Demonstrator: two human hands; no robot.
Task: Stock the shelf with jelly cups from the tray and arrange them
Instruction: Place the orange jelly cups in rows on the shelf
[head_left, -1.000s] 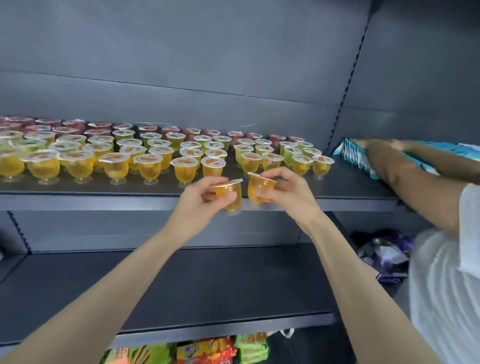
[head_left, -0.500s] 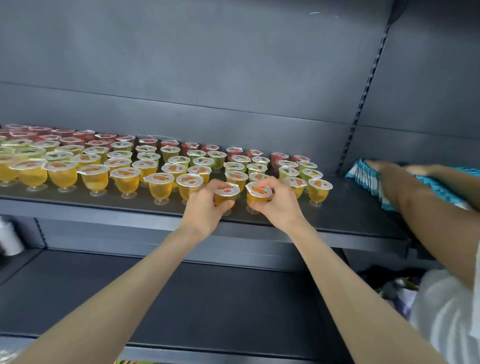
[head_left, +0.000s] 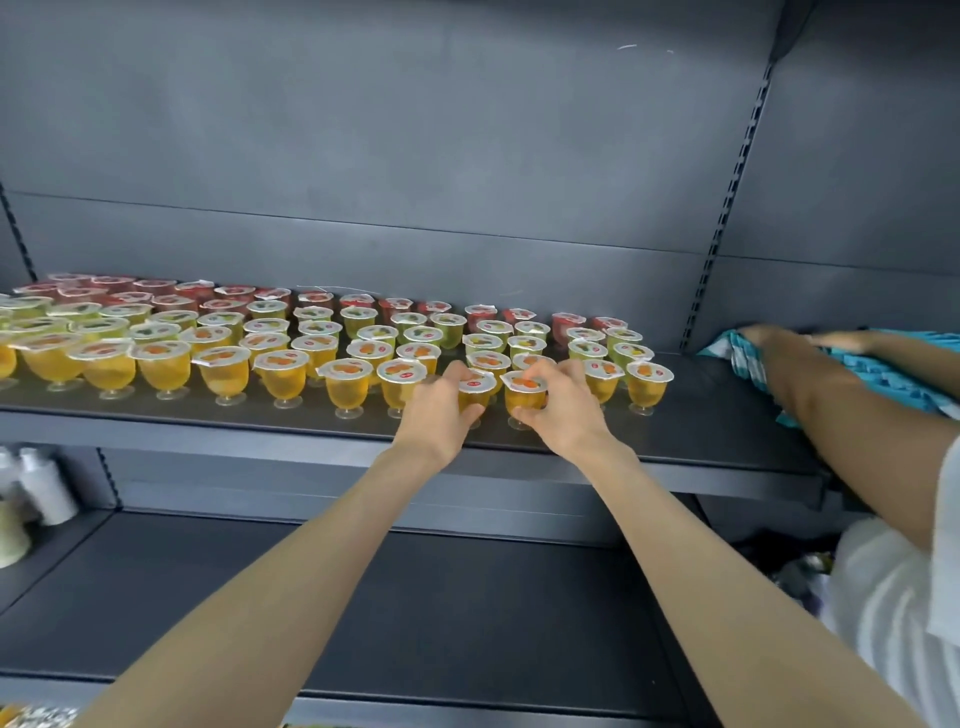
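Two hands, left (head_left: 436, 410) and right (head_left: 558, 410), each gripped one orange jelly cup (head_left: 474, 392) (head_left: 525, 395) upright on the shelf's (head_left: 701, 431) front row.

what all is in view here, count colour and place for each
orange jelly cups: many, front rows of the upper shelf
green jelly cups: many, middle rows
red jelly cups: many, back row
lower shelf: one, dark grey, below
bottles: a few, white, far left, lower level
teal packets: a stack, far right, under another person's arm
left hand: grips an orange cup in the front row
right hand: grips a second orange cup beside it
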